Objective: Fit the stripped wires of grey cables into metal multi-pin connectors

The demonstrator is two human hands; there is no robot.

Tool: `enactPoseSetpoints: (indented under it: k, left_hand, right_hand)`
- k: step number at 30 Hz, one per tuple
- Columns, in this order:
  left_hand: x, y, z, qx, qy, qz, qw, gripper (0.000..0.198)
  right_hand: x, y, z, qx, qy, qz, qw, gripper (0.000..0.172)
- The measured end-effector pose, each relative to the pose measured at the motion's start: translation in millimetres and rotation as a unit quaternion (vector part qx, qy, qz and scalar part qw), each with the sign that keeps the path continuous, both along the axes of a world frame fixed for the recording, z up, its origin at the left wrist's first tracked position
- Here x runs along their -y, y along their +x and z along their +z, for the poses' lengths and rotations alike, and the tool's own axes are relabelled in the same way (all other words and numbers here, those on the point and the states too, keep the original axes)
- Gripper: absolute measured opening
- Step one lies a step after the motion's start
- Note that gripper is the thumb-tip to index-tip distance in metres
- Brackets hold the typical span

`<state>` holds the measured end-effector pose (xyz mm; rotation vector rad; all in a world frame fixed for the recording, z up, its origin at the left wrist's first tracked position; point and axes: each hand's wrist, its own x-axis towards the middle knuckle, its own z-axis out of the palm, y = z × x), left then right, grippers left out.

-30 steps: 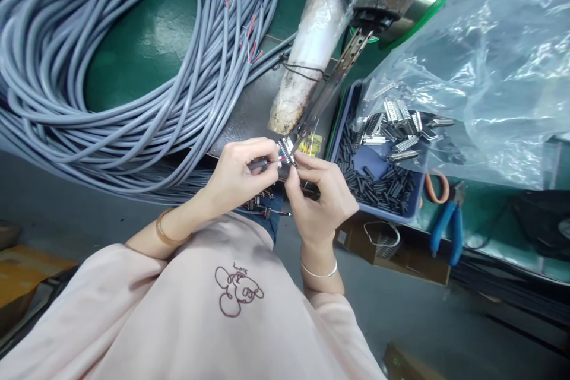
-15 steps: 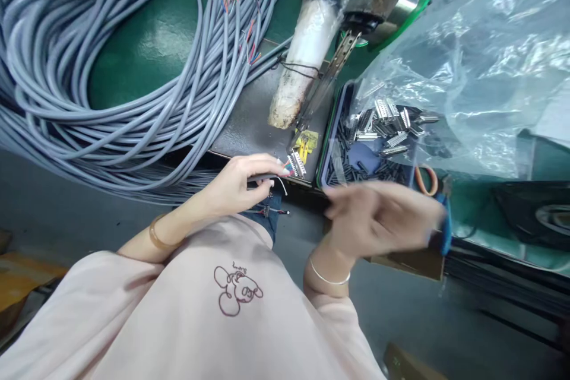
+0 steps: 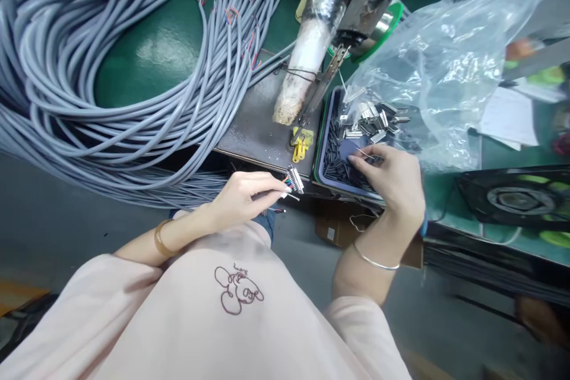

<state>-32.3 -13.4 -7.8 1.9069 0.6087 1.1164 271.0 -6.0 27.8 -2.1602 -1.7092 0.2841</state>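
Note:
My left hand (image 3: pixel 249 195) is closed in a pinch near the table's front edge. Its fingertips grip the end of a grey cable, whose coloured wires lead into a metal multi-pin connector (image 3: pixel 294 180). A loose white wire (image 3: pixel 291 196) sticks out just below the connector. On the right, my right hand (image 3: pixel 394 178) reaches over a dark blue tray (image 3: pixel 321 173). Thumb and fingers are bent around a thin, light, wire-like piece (image 3: pixel 366 155), whose exact kind I cannot make out. Small black sleeves (image 3: pixel 336 160) and several loose metal connectors (image 3: pixel 374 122) lie in the tray.
Bundled grey cables (image 3: pixel 146 104) with stripped ends cover the left of the green table. A soldering iron (image 3: pixel 327 80) slants down beside a white-wrapped post (image 3: pixel 296 80), above a yellow clip (image 3: pixel 301 145). Clear plastic bag (image 3: pixel 445 83) and black fan (image 3: pixel 516 196) lie right.
My right hand, blurred before, has moved up over the tray and bent its fingers. My left hand with the cable and connector has shifted slightly down, away from the yellow clip.

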Motion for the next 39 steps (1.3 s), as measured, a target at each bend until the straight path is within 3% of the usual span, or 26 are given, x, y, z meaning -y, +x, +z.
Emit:
enactPoseSetpoints:
  k: [2, 4, 7, 9, 11, 14, 17, 22, 28, 31, 34, 37, 39]
  left_hand:
    - [-4.0, 1.0, 4.7, 0.011, -0.039, 0.022, 0.999, 0.013]
    - [-7.1, 2.9, 6.7, 0.025, -0.114, 0.025, 0.993, 0.012]
    - [-9.8, 6.6, 4.5, 0.053, -0.243, -0.001, 0.969, 0.014]
    - [-10.1, 9.3, 1.1, 0.063, -0.283, -0.002, 0.957, 0.015]
    - [-9.4, 12.1, -1.8, 0.063, -0.265, 0.024, 0.962, 0.014]
    - [-8.0, 15.4, -3.1, 0.05, -0.185, 0.075, 0.979, 0.011]
    - [-7.4, 16.9, -2.1, 0.035, -0.125, 0.096, 0.987, 0.011]
    - [-6.9, 16.9, -2.5, 0.016, -0.09, 0.109, 0.99, 0.011]
    - [-6.1, 18.1, -1.5, -0.001, -0.061, 0.097, 0.993, 0.012]
    - [-4.9, 17.5, -1.8, 0.001, -0.079, 0.079, 0.994, 0.01]
    - [-3.0, 14.5, -3.7, 0.021, -0.155, 0.036, 0.987, 0.015]
    - [-1.1, 10.4, -3.8, 0.043, -0.234, -0.001, 0.971, 0.017]
    - [-0.3, 8.6, -1.8, 0.037, -0.246, -0.015, 0.968, 0.015]
  right_hand:
    - [-3.9, 1.2, 2.7, -0.013, -0.043, 0.005, 0.999, 0.028]
    - [-2.1, -7.1, 8.8, -0.011, -0.039, -0.006, 0.999, 0.026]
    - [11.0, -33.9, 19.1, -0.02, 0.094, -0.069, 0.993, 0.022]
    - [24.3, -56.9, 22.8, -0.074, 0.201, -0.089, 0.973, 0.02]
    - [37.7, -80.0, 21.9, -0.148, 0.233, -0.064, 0.959, 0.016]
    - [50.9, -107.9, 12.7, -0.253, 0.165, 0.008, 0.953, 0.009]
    - [53.4, -123.2, 0.4, -0.315, 0.131, 0.001, 0.94, 0.009]
    - [51.5, -125.7, -8.3, -0.338, 0.138, -0.015, 0.931, 0.012]
    - [52.1, -125.5, -7.0, -0.306, 0.146, 0.019, 0.94, 0.011]
    - [52.4, -128.4, -6.9, -0.25, 0.143, 0.051, 0.956, 0.013]
    - [54.7, -129.6, -9.3, -0.206, 0.146, 0.09, 0.963, 0.013]
    - [56.8, -126.5, -12.8, -0.189, 0.187, 0.044, 0.963, 0.017]
    - [56.6, -123.2, -13.6, -0.188, 0.215, -0.007, 0.958, 0.023]
